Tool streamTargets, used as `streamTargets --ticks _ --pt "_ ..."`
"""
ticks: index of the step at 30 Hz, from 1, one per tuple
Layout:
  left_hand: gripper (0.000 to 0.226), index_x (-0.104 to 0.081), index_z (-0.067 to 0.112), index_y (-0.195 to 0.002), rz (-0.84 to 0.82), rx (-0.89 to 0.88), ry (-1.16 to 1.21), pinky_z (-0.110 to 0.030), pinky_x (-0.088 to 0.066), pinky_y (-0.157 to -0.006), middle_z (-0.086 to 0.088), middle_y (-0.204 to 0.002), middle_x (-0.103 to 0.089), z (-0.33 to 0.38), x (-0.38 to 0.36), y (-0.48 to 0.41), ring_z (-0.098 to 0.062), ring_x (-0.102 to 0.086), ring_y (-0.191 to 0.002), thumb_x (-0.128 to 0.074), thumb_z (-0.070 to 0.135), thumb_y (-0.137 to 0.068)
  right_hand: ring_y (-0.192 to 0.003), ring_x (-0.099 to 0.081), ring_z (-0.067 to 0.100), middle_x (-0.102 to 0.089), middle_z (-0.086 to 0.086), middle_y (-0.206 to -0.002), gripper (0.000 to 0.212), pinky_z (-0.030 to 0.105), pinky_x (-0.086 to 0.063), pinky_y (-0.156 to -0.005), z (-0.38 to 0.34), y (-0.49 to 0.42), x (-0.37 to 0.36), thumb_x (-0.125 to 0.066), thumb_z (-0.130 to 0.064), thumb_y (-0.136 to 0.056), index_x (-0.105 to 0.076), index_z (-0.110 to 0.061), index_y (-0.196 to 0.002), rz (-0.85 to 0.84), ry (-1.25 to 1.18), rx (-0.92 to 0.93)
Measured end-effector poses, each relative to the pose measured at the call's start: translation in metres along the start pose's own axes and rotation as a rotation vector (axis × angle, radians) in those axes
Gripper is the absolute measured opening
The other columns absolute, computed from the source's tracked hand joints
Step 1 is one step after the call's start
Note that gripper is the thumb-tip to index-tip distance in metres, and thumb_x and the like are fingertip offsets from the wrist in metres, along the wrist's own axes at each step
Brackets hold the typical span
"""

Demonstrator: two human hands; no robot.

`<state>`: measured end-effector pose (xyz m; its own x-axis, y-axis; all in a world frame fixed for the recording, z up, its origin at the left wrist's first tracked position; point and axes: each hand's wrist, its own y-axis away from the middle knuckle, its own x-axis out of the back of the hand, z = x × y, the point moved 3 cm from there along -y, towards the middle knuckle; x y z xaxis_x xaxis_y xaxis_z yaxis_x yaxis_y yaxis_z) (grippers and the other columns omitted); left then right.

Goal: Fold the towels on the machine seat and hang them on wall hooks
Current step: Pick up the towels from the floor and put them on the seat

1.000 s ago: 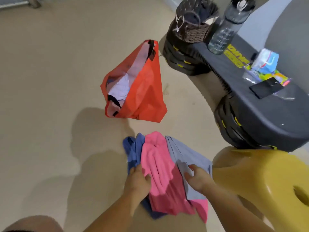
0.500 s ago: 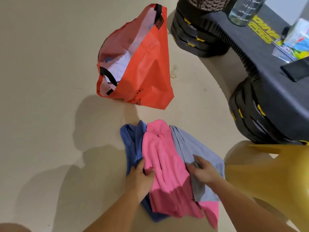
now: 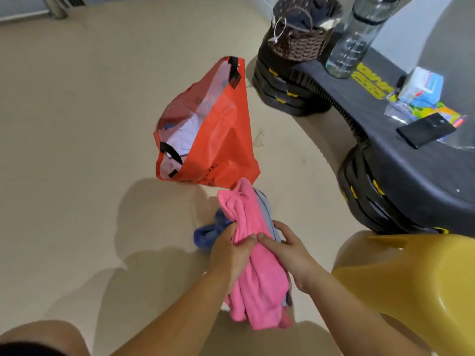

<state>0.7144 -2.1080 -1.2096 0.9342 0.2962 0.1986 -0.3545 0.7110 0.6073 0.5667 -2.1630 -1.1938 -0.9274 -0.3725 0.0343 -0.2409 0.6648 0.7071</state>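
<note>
Above the floor (image 3: pixel 77 150), both hands grip the pink towel (image 3: pixel 254 278) bunched, lengthwise away.

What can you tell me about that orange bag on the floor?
The orange bag looks like thin, crinkly plastic or fabric with black handles and a pale lining. It slumps on the beige floor, mouth gaping open, white and pale items inside. Faint dark print marks its lower side. The pink towel's tip overlaps its bottom edge in view.

Pink towel (image 3: pixel 253 265): soft cloth, bunched lengthwise into a creased roll, held above the floor, its lower end hanging loose. Grey towel (image 3: pixel 266 205): mostly hidden beneath the pink, a thin edge showing along its right side. Blue towel (image 3: pixel 209 231): crumpled, protruding at left.
</note>
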Motion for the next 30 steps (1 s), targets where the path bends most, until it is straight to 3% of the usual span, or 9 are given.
streamTargets --ticks 3,6,12,14,17,19,23,26,30 --pt "0.032 -0.068 0.046 -0.109 -0.039 -0.11 -0.028 -0.04 -0.059 -0.094 0.013 -0.106 -0.074 0.075 0.02 0.041 -0.01 -0.071 -0.099 -0.072 0.05 -0.077 -0.092 -0.079 0.023 -0.078 0.01 -0.109 0.055 0.034 -0.063 -0.079 -0.072 0.058 0.012 -0.085 -0.03 -0.083 -0.059 -0.033 -0.131 -0.013 0.017 0.076" --pt "0.032 -0.063 0.049 -0.11 -0.045 -0.208 -0.104 -0.036 -0.059 -0.09 0.017 -0.105 -0.069 0.164 0.038 0.117 -0.007 -0.068 -0.102 -0.071 0.053 -0.079 -0.093 -0.078 0.026 -0.077 0.013 -0.11 0.047 0.042 -0.063 -0.085 -0.147 0.15 0.024 -0.084 -0.027 -0.084 -0.06 -0.033 -0.124 -0.001 0.012 0.112" --pt "0.04 -0.055 0.048 -0.123 -0.088 -0.354 -0.169 -0.034 -0.06 -0.084 0.023 -0.104 -0.07 0.332 0.067 0.315 -0.002 -0.069 -0.095 -0.071 0.049 -0.087 -0.062 -0.061 -0.01 -0.068 -0.019 -0.078 0.039 0.007 -0.047 -0.06 -0.282 0.376 0.04 -0.072 -0.019 -0.094 -0.053 -0.034 -0.125 0.217 0.034 0.309" --pt "0.06 -0.046 0.05 -0.137 -0.091 -0.429 -0.181 -0.027 -0.055 -0.091 0.038 -0.114 -0.059 0.385 0.078 0.381 0.005 -0.062 -0.106 -0.072 0.054 -0.083 -0.087 -0.065 -0.014 -0.071 -0.028 -0.098 0.04 0.009 -0.05 -0.077 -0.316 0.454 0.045 -0.07 -0.026 -0.095 -0.05 -0.039 -0.128 0.343 0.082 0.376" --pt "0.083 -0.031 0.058 -0.146 -0.143 -0.553 -0.189 -0.007 -0.042 -0.09 0.06 -0.123 -0.034 0.455 0.09 0.475 0.027 -0.044 -0.11 -0.066 0.069 -0.071 -0.12 -0.063 0.001 -0.063 -0.021 -0.133 0.05 0.036 -0.053 -0.102 -0.35 0.563 0.053 -0.07 -0.048 -0.09 -0.046 -0.052 -0.134 0.489 0.139 0.407" --pt "0.077 -0.03 0.07 -0.141 -0.218 -0.616 -0.215 0.0 -0.039 -0.087 0.061 -0.127 -0.035 0.486 0.092 0.531 0.03 -0.043 -0.113 -0.064 0.07 -0.071 -0.122 -0.062 0.004 -0.063 -0.02 -0.134 0.052 0.04 -0.053 -0.103 -0.364 0.629 0.058 -0.072 -0.048 -0.089 -0.048 -0.051 -0.135 0.589 0.129 0.432" --pt "0.063 -0.033 0.084 -0.121 -0.416 -0.697 -0.306 -0.017 -0.046 -0.094 0.036 -0.135 -0.056 0.514 0.088 0.625 0.008 -0.053 -0.125 -0.072 0.055 -0.082 -0.117 -0.063 -0.002 -0.059 -0.031 -0.133 0.049 0.031 -0.053 -0.099 -0.364 0.745 0.059 -0.069 -0.041 -0.092 -0.049 -0.052 -0.135 0.811 0.105 0.502" --pt "0.064 -0.036 0.079 -0.126 -0.614 -0.764 -0.437 -0.023 -0.048 -0.096 0.023 -0.135 -0.061 0.51 0.08 0.69 -0.003 -0.057 -0.126 -0.074 0.049 -0.084 -0.122 -0.059 -0.006 -0.059 -0.032 -0.134 0.045 0.027 -0.05 -0.103 -0.327 0.825 0.048 -0.065 -0.047 -0.093 -0.051 -0.053 -0.135 0.986 0.062 0.484" --pt "0.064 -0.042 0.066 -0.132 -0.907 -0.872 -0.506 -0.005 -0.041 -0.093 0.046 -0.127 -0.047 0.469 0.062 0.79 0.006 -0.053 -0.122 -0.078 0.042 -0.085 -0.127 -0.058 -0.002 -0.062 -0.023 -0.136 0.045 0.036 -0.051 -0.107 -0.246 0.936 0.027 -0.062 -0.049 -0.093 -0.052 -0.049 -0.137 1.183 -0.021 0.383"
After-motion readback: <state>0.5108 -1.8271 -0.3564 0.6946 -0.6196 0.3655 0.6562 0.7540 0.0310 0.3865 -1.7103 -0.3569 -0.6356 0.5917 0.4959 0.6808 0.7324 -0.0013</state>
